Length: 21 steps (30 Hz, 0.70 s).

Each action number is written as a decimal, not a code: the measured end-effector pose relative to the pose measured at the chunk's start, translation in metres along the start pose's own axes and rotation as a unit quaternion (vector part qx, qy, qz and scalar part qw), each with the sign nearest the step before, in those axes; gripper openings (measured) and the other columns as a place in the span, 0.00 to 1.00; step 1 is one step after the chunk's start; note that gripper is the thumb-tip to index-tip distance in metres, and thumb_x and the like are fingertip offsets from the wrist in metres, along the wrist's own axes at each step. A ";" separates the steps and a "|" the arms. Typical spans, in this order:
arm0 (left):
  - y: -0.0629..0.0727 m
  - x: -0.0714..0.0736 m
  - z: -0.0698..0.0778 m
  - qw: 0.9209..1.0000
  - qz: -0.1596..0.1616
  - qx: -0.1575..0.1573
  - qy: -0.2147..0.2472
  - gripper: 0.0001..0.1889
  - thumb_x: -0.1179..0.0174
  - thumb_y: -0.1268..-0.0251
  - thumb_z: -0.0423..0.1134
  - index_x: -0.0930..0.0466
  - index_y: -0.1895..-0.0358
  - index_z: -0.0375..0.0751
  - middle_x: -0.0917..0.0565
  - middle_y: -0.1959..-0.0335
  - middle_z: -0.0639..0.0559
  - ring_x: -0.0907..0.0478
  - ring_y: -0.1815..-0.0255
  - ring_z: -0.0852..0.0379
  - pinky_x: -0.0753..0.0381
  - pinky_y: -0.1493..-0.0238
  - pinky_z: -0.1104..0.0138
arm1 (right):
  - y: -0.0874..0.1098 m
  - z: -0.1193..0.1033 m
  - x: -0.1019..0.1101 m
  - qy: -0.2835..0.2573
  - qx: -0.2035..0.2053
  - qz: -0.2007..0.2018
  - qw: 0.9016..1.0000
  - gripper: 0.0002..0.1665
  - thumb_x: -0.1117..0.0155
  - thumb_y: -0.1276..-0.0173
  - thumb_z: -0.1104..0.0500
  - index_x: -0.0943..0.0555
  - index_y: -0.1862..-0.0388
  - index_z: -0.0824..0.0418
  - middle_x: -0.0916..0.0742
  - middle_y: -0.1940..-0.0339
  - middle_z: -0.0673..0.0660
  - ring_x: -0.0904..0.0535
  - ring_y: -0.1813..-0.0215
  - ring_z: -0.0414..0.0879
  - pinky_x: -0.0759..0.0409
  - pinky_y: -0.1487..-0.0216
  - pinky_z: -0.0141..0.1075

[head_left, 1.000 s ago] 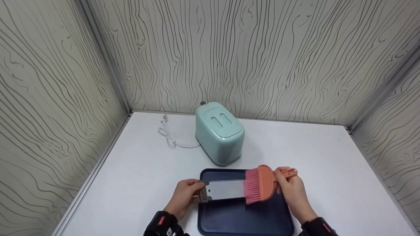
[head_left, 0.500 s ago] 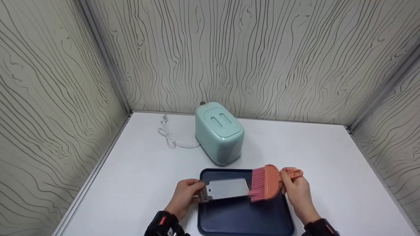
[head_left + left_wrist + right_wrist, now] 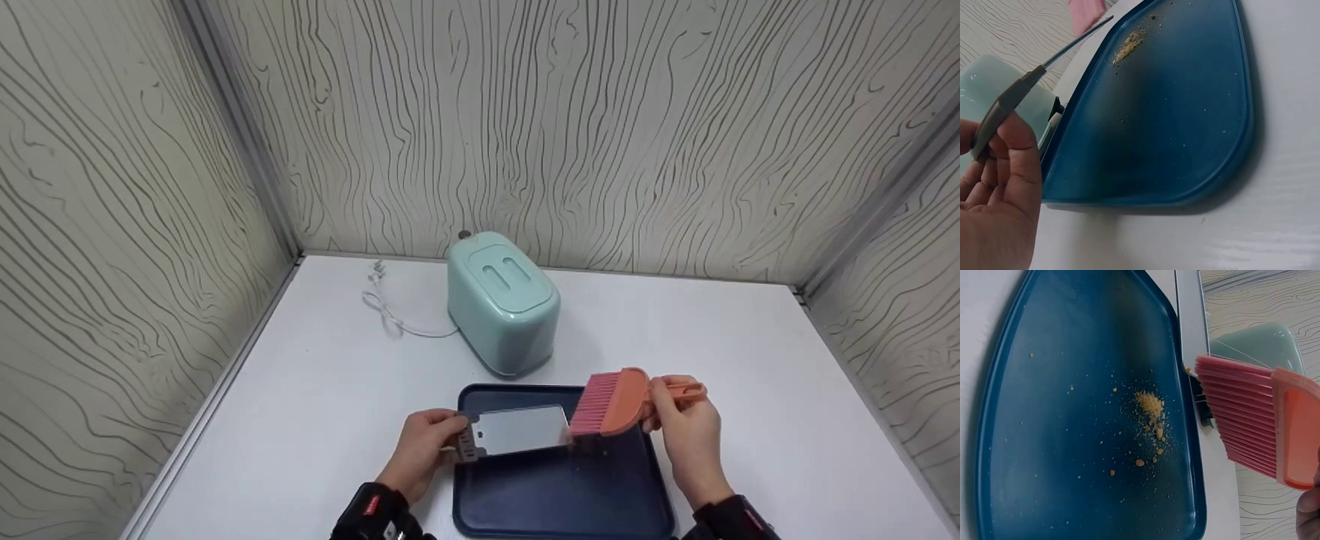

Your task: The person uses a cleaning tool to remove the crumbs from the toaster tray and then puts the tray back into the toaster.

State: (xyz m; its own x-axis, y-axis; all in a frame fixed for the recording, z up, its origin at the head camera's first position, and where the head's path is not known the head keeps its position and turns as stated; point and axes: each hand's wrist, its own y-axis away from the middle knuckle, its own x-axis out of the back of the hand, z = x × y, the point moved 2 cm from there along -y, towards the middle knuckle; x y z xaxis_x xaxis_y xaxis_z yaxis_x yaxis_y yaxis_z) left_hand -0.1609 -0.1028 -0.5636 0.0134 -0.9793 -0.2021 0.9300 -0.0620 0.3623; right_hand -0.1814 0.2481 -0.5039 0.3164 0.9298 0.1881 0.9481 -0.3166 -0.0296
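Note:
My left hand (image 3: 421,451) pinches the grey slotted end of a flat metal crumb tray (image 3: 521,430) between thumb and fingers. It is held above a dark blue tray (image 3: 559,495). In my right hand (image 3: 688,439) is the handle of an orange brush (image 3: 628,403) with pink bristles. The bristle tips are at the crumb tray's right end; whether they touch it I cannot tell. Tan crumbs (image 3: 1150,405) lie in a small heap on the blue tray, with finer bits scattered around. In the left wrist view the crumb tray (image 3: 1008,101) appears nearly edge-on.
A mint green toaster (image 3: 502,304) stands just behind the blue tray. Its white cord (image 3: 409,328) lies coiled to the left on the white table (image 3: 322,435). Wood-patterned panels (image 3: 525,135) enclose the back and both sides.
The brush has moved right along the crumb tray and off its right end, tilting and rising slightly. Crumbs now show falling below the bristles. My left hand has stayed nearly still.

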 end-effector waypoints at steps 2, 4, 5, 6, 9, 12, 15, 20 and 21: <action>0.000 -0.001 0.000 1.000 -0.008 -0.003 0.004 0.15 0.36 0.33 0.39 0.18 0.51 0.29 0.15 0.61 0.46 0.16 0.64 0.56 0.14 0.63 0.65 | 0.001 -0.003 -0.002 -0.016 0.009 0.004 1.000 0.17 0.38 0.23 0.52 0.24 0.52 0.66 0.16 0.77 0.58 0.20 0.81 0.46 0.19 0.75 0.35; 0.000 -0.001 -0.001 1.000 -0.013 -0.007 0.007 0.16 0.36 0.32 0.39 0.18 0.50 0.29 0.15 0.61 0.46 0.16 0.63 0.56 0.13 0.62 0.64 | 0.002 -0.005 -0.005 -0.035 0.019 0.005 0.999 0.17 0.36 0.24 0.52 0.25 0.55 0.66 0.15 0.77 0.59 0.19 0.81 0.47 0.18 0.75 0.35; 0.000 -0.001 -0.001 1.000 -0.012 -0.007 0.004 0.16 0.36 0.33 0.39 0.18 0.50 0.29 0.15 0.61 0.46 0.16 0.63 0.56 0.14 0.62 0.64 | 0.002 -0.006 -0.006 -0.046 0.021 0.005 0.999 0.17 0.36 0.25 0.53 0.26 0.56 0.67 0.14 0.77 0.60 0.19 0.81 0.48 0.18 0.75 0.35; -0.001 -0.001 -0.002 1.000 -0.011 -0.006 0.002 0.16 0.36 0.33 0.39 0.18 0.50 0.29 0.15 0.61 0.46 0.16 0.63 0.56 0.14 0.62 0.64 | 0.003 -0.007 -0.008 -0.056 0.022 0.004 0.998 0.18 0.35 0.25 0.53 0.27 0.57 0.67 0.14 0.76 0.60 0.18 0.81 0.48 0.18 0.74 0.35; -0.002 0.000 -0.004 1.000 -0.007 -0.003 -0.003 0.16 0.36 0.33 0.39 0.18 0.50 0.30 0.16 0.61 0.47 0.16 0.63 0.56 0.14 0.63 0.65 | 0.004 -0.009 -0.013 -0.085 0.026 -0.002 0.996 0.19 0.33 0.27 0.54 0.28 0.59 0.69 0.12 0.75 0.62 0.16 0.80 0.50 0.16 0.73 0.36; -0.002 0.000 -0.005 1.000 -0.004 0.002 -0.008 0.16 0.36 0.33 0.39 0.17 0.49 0.30 0.15 0.60 0.47 0.16 0.63 0.56 0.15 0.63 0.65 | 0.006 -0.009 -0.019 -0.093 0.035 -0.006 0.995 0.21 0.32 0.28 0.54 0.29 0.61 0.70 0.11 0.74 0.63 0.15 0.79 0.52 0.15 0.73 0.38; -0.002 -0.001 -0.005 1.000 -0.004 0.004 -0.008 0.16 0.36 0.34 0.39 0.17 0.50 0.30 0.15 0.60 0.47 0.17 0.63 0.56 0.15 0.63 0.65 | 0.009 -0.007 -0.024 -0.089 0.046 -0.009 0.995 0.22 0.30 0.29 0.52 0.28 0.63 0.69 0.11 0.74 0.65 0.14 0.79 0.54 0.14 0.72 0.40; 0.001 -0.003 -0.004 1.000 -0.004 0.006 -0.005 0.15 0.36 0.33 0.39 0.17 0.51 0.30 0.16 0.61 0.48 0.18 0.63 0.56 0.15 0.64 0.66 | 0.012 -0.001 -0.030 -0.070 0.047 -0.009 0.996 0.23 0.29 0.31 0.51 0.28 0.67 0.68 0.12 0.73 0.70 0.14 0.79 0.55 0.14 0.74 0.42; 0.001 -0.003 -0.004 1.000 -0.003 0.005 -0.004 0.15 0.36 0.33 0.39 0.17 0.51 0.30 0.16 0.62 0.48 0.18 0.63 0.56 0.15 0.64 0.66 | 0.013 0.000 -0.030 -0.063 0.045 -0.009 0.997 0.24 0.29 0.31 0.51 0.29 0.67 0.68 0.12 0.74 0.69 0.14 0.79 0.55 0.14 0.75 0.41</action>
State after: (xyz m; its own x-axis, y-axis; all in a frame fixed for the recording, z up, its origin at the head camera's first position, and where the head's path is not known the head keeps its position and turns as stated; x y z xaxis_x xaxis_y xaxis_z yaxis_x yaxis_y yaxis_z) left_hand -0.1586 -0.0994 -0.5659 0.0046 -0.9805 -0.1963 0.9262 -0.0698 0.3705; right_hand -0.1789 0.2161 -0.5100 0.2952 0.9532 0.0650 0.9510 -0.2866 -0.1161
